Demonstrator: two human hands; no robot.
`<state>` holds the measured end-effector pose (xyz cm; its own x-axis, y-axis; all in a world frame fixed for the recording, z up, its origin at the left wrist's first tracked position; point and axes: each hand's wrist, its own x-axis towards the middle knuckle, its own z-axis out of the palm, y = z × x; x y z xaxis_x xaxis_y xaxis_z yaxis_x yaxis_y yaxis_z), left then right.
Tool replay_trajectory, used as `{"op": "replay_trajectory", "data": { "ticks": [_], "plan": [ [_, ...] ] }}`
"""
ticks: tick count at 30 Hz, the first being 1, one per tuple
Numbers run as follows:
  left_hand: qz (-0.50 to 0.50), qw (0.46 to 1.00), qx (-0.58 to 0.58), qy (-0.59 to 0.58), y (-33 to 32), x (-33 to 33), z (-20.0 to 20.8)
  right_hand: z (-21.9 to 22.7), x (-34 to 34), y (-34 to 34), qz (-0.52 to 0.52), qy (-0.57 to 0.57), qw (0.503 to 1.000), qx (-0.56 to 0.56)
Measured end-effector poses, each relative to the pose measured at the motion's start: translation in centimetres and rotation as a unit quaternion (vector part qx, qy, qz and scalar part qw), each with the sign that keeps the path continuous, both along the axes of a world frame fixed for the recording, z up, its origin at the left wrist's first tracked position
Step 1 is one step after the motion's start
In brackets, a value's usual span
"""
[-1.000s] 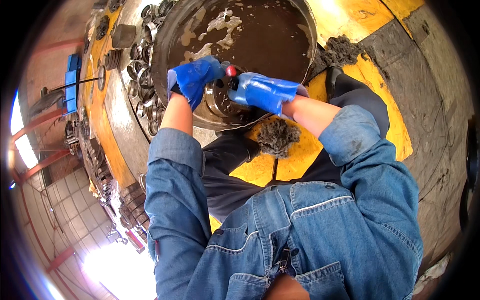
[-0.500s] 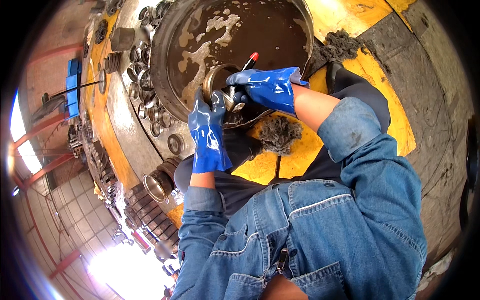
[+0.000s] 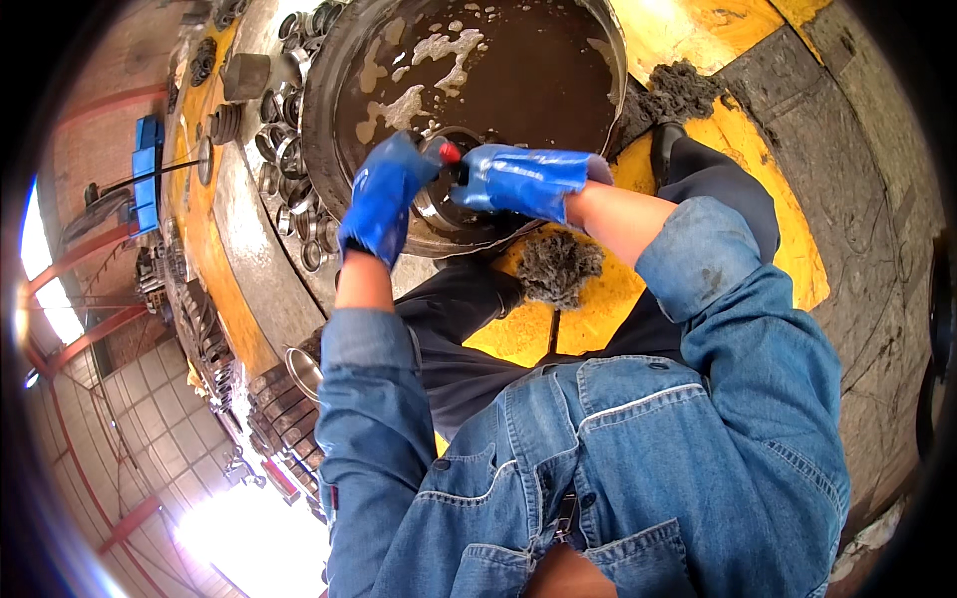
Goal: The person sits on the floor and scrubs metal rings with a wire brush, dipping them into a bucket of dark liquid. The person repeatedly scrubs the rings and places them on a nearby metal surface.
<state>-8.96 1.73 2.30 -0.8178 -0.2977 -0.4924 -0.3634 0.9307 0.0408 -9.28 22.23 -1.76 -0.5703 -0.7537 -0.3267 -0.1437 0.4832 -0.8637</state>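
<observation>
Above the near left part of a round metal basin of dark liquid, my hands work close together in blue rubber gloves. My right hand is closed round a black tool with a red tip; its working end is hidden. My left hand, slightly blurred, has its fingers curled in beside that red tip. What those fingers hold, if anything, is hidden. Under and between the gloves a metal ring shows partly, low at the basin's near side.
Many metal rings lie along the basin's left side on a metal surface. A clump of grey fibre sits between my legs on a yellow platform; another fibre clump lies right of the basin. A larger ring stands near my left elbow.
My left hand has moved up and forward, its fingers curling near the red tip. The metal ring it gripped sits lower in the basin. The tool's red tip has shifted left and down.
</observation>
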Motion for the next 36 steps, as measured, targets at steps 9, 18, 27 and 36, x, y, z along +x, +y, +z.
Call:
{"op": "replay_trajectory", "data": {
  "ticks": [9, 18, 27, 36],
  "plan": [
    [0.172, 0.972, -0.052, 0.151, 6.7, 9.2, 1.3, -2.5, -0.6, 1.5, -0.086, -0.282, 0.938, -0.182],
    [-0.051, 0.992, 0.025, -0.115, -0.2, -1.7, 1.9, -2.4, 0.4, -2.6, -0.022, 0.115, 0.992, 0.053],
    [0.114, 0.981, -0.060, 0.145, 6.9, 8.5, 2.1, 0.3, -0.4, 3.1, -0.082, -0.315, 0.934, -0.151],
    [-0.011, 0.998, -0.037, -0.051, 1.7, 0.5, 1.9, -3.4, -0.5, -1.6, -0.066, 0.025, 0.997, 0.011]
  ]
}}
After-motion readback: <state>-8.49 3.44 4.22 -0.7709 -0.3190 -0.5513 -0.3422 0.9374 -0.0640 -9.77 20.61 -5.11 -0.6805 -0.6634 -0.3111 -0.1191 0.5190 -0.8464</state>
